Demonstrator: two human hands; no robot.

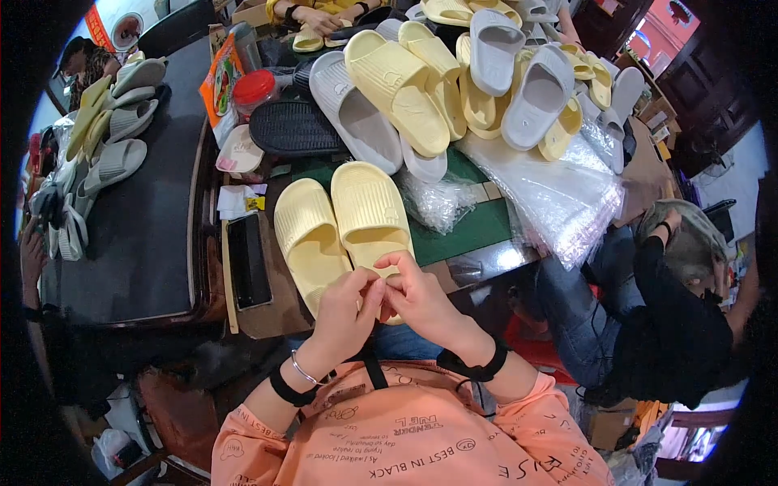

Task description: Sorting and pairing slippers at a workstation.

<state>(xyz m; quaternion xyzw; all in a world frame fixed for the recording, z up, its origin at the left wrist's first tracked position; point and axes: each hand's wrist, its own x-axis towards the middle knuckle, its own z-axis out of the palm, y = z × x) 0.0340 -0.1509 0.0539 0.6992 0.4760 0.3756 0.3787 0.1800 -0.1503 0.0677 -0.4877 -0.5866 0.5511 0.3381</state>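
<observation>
Two pale yellow slide slippers, the left one [304, 212] and the right one [366, 190], lie side by side on the table edge in front of me, toes pointing away. Over their heel ends, my left hand [347, 312] and my right hand [425, 304] meet fingertip to fingertip. Both are closed in a pinch, thumbs and index fingers pressed together. Whatever is between the fingertips, if anything, is too small or hidden to make out. The fingers partly cover the heels of the slippers.
A heap of yellow and grey slippers [397, 89] covers the far table. Clear plastic bags [567, 190] lie right, beside a crumpled clear wrapper [442, 202]. At left are a black phone [249, 261], a red-lidded jar [255, 87] and a black sole [296, 128]. Co-workers sit opposite and at right.
</observation>
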